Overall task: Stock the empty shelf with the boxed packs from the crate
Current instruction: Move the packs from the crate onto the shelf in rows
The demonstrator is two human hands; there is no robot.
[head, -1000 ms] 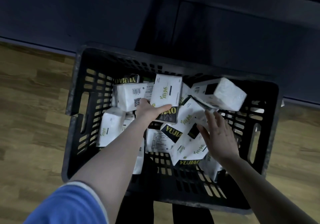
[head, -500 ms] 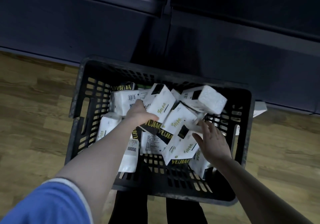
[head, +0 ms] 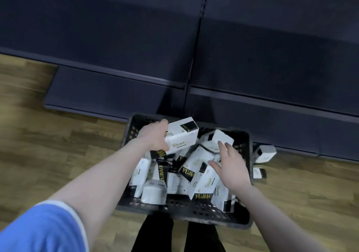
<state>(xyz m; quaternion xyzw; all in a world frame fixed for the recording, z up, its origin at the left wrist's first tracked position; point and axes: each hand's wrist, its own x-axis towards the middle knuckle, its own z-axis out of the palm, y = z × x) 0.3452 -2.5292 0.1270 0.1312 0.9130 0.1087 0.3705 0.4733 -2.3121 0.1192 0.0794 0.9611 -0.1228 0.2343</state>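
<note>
A black slatted crate (head: 196, 212) stands on the floor before me, filled with several white-and-black boxed packs (head: 201, 176) lying jumbled. My left hand (head: 154, 136) grips one white pack (head: 181, 135) by its left end and holds it above the crate's far left corner. My right hand (head: 230, 164) hovers over the packs on the right side with fingers spread and nothing in it. The dark shelf unit (head: 252, 61) rises just behind the crate, its shelves bare.
Two more packs (head: 265, 153) lie on the wooden floor (head: 58, 150) just right of the crate, against the shelf's base. A low shelf ledge (head: 108, 94) juts out on the left. My dark trouser legs (head: 178, 236) stand at the crate's near edge.
My left hand has lifted one pack up out of the pile. The view has risen and pulled back, showing more of the shelf. My right hand stays over the right-hand packs.
</note>
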